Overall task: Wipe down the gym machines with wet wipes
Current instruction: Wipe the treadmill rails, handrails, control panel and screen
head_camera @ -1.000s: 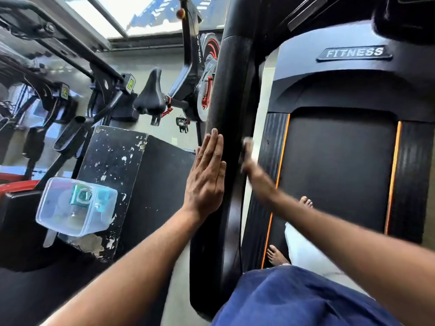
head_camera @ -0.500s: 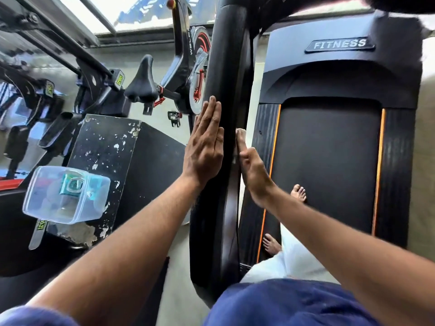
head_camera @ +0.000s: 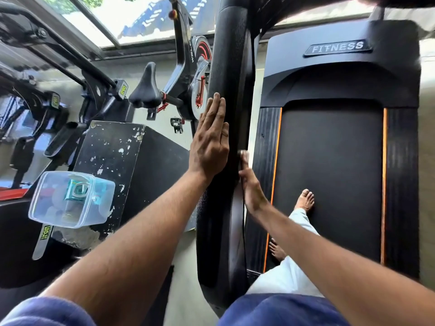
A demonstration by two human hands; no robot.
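Note:
I stand barefoot on a black treadmill (head_camera: 329, 172) with orange stripes and a "FITNESS" plate. Its thick black left upright rail (head_camera: 226, 55) rises in front of me. My left hand (head_camera: 209, 142) lies flat against the rail's left face, fingers straight and together. On the rail's right edge, my right hand (head_camera: 253, 187) presses with straight fingers. A small white wet wipe (head_camera: 243, 152) shows at its fingertips; the rest of the wipe is hidden under the hand.
A clear plastic container (head_camera: 70, 198) with a teal pack inside sits on a chipped black box (head_camera: 113, 156) at the left. Beyond it stand a spin bike (head_camera: 188, 85) with a black saddle and other black gym machines (head_camera: 58, 67). Pale floor runs between box and treadmill.
My left hand has slid a little further up the rail. My right hand went up the rail's edge, then came back down toward me with the wipe.

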